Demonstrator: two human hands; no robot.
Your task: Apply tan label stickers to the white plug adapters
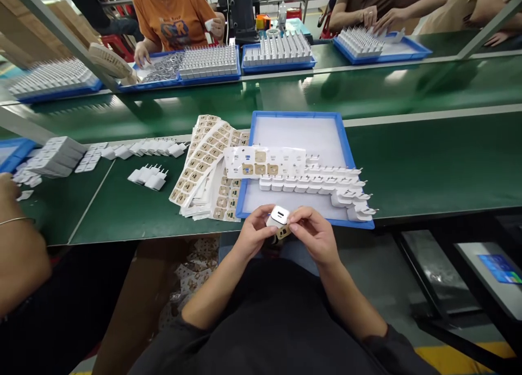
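White plastic everywhere in this head view, and the piece that matters is the slotted white block (279, 216) up between the two hands, just off the tray's near edge. Left hand (256, 231) has it in a closed pinch from the left; right hand (313, 233) has thumb and fingertips nearly together at its right edge, but can't tell if they grip it, or the tan piece (283, 232) just below, or only touch. To do it well, I'd keep the left pinch steady on the sides, fingertips off the slot, and let the right do the fine work. Beyond sits the blue-rimmed tray (346, 143) on the green worktop (428, 163), with rows of white plugs (312, 185), some prongs poking over its right rim. Bit awkward: a label sheet (281, 157) lies across those rows, and piled sheets (206, 165) crowd the tray's left side.
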